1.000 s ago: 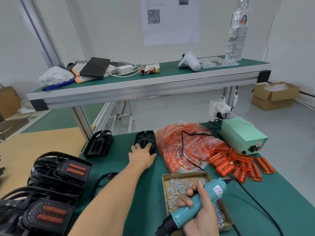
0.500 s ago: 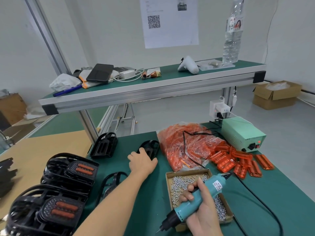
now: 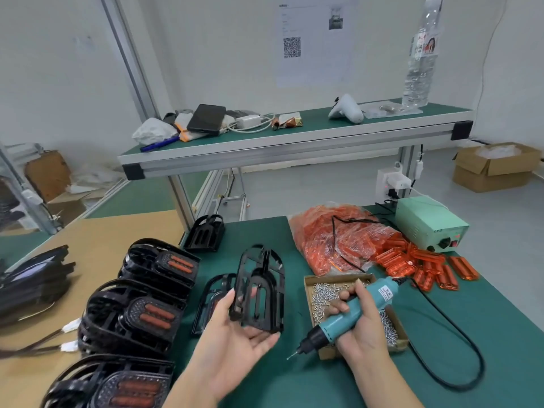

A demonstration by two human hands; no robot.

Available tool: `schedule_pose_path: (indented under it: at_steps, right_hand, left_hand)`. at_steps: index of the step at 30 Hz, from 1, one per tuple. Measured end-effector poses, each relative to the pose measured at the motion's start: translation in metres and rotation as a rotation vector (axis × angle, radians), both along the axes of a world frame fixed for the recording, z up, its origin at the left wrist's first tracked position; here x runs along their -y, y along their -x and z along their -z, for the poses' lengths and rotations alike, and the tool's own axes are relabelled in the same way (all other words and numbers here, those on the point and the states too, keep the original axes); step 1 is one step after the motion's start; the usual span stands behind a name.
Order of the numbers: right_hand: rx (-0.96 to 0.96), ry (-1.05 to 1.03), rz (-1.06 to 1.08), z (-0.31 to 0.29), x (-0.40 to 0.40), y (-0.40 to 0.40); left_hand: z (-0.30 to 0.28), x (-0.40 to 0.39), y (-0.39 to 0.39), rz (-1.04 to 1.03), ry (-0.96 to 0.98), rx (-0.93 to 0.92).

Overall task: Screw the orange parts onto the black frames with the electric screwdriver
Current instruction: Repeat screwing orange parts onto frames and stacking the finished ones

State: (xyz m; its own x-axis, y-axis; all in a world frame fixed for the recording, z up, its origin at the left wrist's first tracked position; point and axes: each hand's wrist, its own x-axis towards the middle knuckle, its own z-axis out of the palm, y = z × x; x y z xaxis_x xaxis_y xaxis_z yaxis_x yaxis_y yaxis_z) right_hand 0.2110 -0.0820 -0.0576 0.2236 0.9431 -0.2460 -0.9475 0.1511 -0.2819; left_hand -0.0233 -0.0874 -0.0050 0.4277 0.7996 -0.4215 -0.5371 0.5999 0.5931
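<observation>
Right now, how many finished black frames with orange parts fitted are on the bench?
3 black frames with orange inserts, along the bench's left: far, middle, nearest. More may be hidden beneath.

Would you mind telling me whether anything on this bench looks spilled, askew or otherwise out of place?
Nothing looks damaged. The loose orange parts lie scattered beside their bag, a black cord draped across it. Screws stay inside the cardboard tray. The left hand holds a black frame, the right hand the electric screwdriver.
</observation>
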Motion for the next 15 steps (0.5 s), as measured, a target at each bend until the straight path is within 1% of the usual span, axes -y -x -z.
schedule_pose_path:
  at_steps: [2, 5, 10, 12, 15]
  right_hand:
    - [0.000, -0.004, -0.006, 0.000, 0.000, -0.001]
    - [-0.049, -0.026, -0.030, 0.001, 0.002, -0.003]
    - [-0.149, -0.065, -0.066, 0.000, 0.005, -0.005]
    - [-0.176, -0.074, -0.064, 0.000, 0.006, -0.006]
    - [-0.209, -0.075, -0.067, 0.001, 0.007, -0.009]
  left_hand:
    - [0.014, 0.025, 0.008, -0.001, 0.080, 0.022]
    - [0.028, 0.047, 0.011, -0.007, 0.174, 0.041]
    - [0.027, 0.058, 0.004, -0.010, 0.249, 0.016]
    - [0.028, 0.059, 0.003, 0.002, 0.232, -0.060]
    - [0.033, 0.061, 0.002, 0.024, 0.169, -0.263]
